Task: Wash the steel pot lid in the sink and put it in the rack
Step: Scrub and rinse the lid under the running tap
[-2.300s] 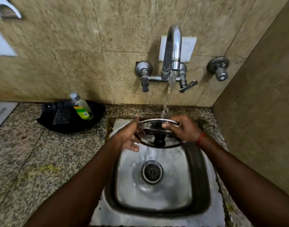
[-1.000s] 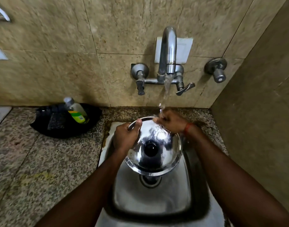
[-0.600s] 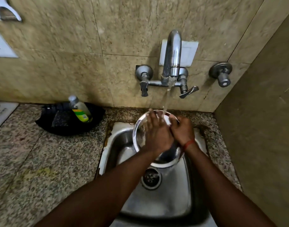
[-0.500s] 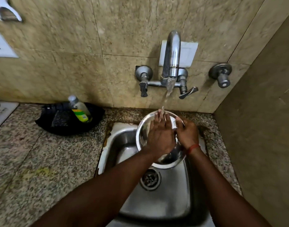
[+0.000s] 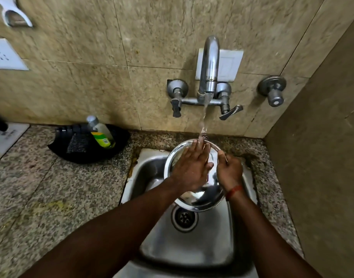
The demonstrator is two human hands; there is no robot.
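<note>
The round steel pot lid (image 5: 204,199) is tilted up over the steel sink (image 5: 184,249), its inner face towards me. My right hand (image 5: 230,171) grips its right rim. My left hand (image 5: 192,167) lies flat on the inner face with fingers spread, fingertips under the water stream that runs from the tap (image 5: 209,65). Most of the lid's middle is hidden by my hands. No rack is in view.
A black tray (image 5: 62,145) with a scrub pad and a dish soap bottle (image 5: 100,133) sits on the granite counter left of the sink. Tiled walls close in at the back and right. A second valve (image 5: 272,91) sticks out at the right.
The lid has been turned over from knob side up to inner face towards me. My left hand went from holding the rim to lying flat on the inner face under the water.
</note>
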